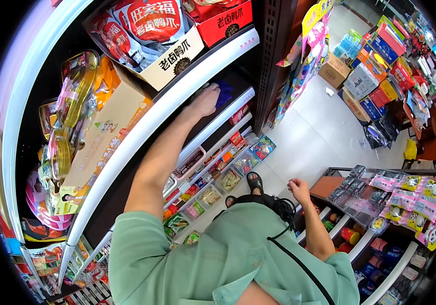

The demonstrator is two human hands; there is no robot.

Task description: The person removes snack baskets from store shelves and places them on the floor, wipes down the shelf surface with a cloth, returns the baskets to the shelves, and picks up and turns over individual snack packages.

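Note:
My left hand reaches onto a dark shelf on the left, below the tier with the snack boxes. Its fingers are pressed onto a dark purple-blue cloth, which is bunched up on the shelf and partly covered by the hand. My right hand hangs in the air over the aisle at my right side. Its fingers are loosely curled in, and nothing shows in them. The nearest thing to it is the low display unit on the right.
Above my left hand stands an open carton of red snack bags. Clear bins of sweets line the lower shelf. Pink packets hang at the right. Stacked cartons stand on the tiled floor ahead.

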